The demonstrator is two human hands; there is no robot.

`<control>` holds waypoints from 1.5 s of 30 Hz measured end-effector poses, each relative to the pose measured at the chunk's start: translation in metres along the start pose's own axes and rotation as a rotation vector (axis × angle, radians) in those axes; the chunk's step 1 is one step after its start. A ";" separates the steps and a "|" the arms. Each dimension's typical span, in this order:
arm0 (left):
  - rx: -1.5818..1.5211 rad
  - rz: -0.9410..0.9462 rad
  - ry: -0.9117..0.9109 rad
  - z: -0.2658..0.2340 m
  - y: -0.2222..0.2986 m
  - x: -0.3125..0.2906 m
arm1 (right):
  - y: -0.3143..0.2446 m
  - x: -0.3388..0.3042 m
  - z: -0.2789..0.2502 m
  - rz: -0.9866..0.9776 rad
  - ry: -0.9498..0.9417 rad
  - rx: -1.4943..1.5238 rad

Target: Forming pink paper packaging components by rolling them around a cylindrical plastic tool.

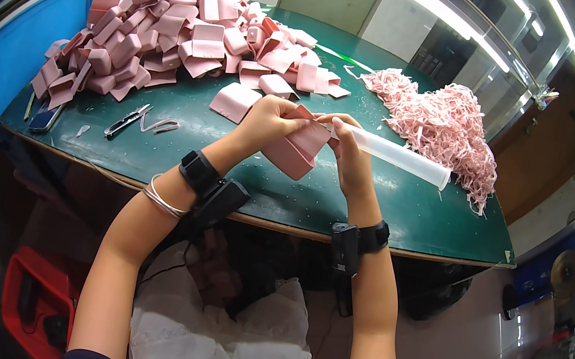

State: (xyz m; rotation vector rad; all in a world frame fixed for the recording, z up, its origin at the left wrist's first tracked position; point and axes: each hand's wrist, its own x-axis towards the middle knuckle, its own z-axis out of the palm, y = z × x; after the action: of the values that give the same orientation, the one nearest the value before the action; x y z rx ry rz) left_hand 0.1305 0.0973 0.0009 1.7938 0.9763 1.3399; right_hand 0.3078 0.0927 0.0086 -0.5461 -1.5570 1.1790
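Above the near middle of the table, my left hand [270,125] grips a pink pouch-like case [293,152] with a flat flap and rounded body. My right hand [351,156] is closed at the flap's upper right corner, thumb and forefinger pinched on its edge. What lies between those fingertips is too small to make out. A translucent white tube [401,157] stretches rightward from behind my right hand; whether the hand touches it I cannot tell. Another pink case [235,102] lies on the table just left of my left hand.
A tall heap of pink cases [191,30] covers the green table's [185,155] far left. Curly pink strips [442,122] are piled at the right. A cutter-like tool [128,120] and a loose strip [159,125] lie near the left front edge, by a phone-like object [45,118].
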 end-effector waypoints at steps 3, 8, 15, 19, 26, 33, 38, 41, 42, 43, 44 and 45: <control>-0.025 0.002 -0.001 0.000 -0.001 -0.001 | 0.002 -0.001 0.000 -0.015 0.005 0.055; -0.031 0.011 0.022 0.000 0.001 -0.004 | 0.001 -0.001 0.000 -0.045 -0.019 0.015; -0.046 0.046 0.033 0.004 -0.001 -0.005 | 0.003 -0.004 0.006 -0.259 -0.038 -0.372; -0.012 0.147 0.015 0.009 0.002 -0.007 | 0.008 -0.001 0.003 -0.381 -0.053 -0.428; 0.179 0.199 0.066 0.005 -0.005 -0.004 | 0.008 -0.002 0.006 -0.275 0.001 -0.316; 0.084 0.062 0.334 -0.015 -0.022 0.005 | -0.002 -0.006 0.004 -0.377 -0.013 -0.057; 0.219 0.126 0.282 -0.008 -0.020 0.005 | 0.003 -0.010 0.012 -0.136 -0.249 -0.384; 0.128 0.046 0.302 -0.010 -0.024 0.005 | -0.002 -0.012 0.017 -0.046 -0.253 -0.317; 0.128 0.043 0.304 -0.010 -0.026 0.005 | -0.004 -0.012 0.018 -0.043 -0.248 -0.305; 0.126 0.062 0.300 -0.009 -0.028 0.006 | -0.006 -0.011 0.018 -0.041 -0.244 -0.292; 0.123 0.081 0.293 -0.006 -0.023 0.005 | -0.006 -0.011 0.017 -0.037 -0.237 -0.280; 0.120 0.101 0.287 -0.004 -0.020 0.005 | -0.006 -0.011 0.016 -0.033 -0.239 -0.281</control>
State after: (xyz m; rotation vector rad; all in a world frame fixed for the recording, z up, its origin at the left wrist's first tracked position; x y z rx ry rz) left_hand 0.1241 0.1110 -0.0128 1.7903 1.1508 1.6670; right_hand 0.2979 0.0749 0.0091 -0.5745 -1.9467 1.0348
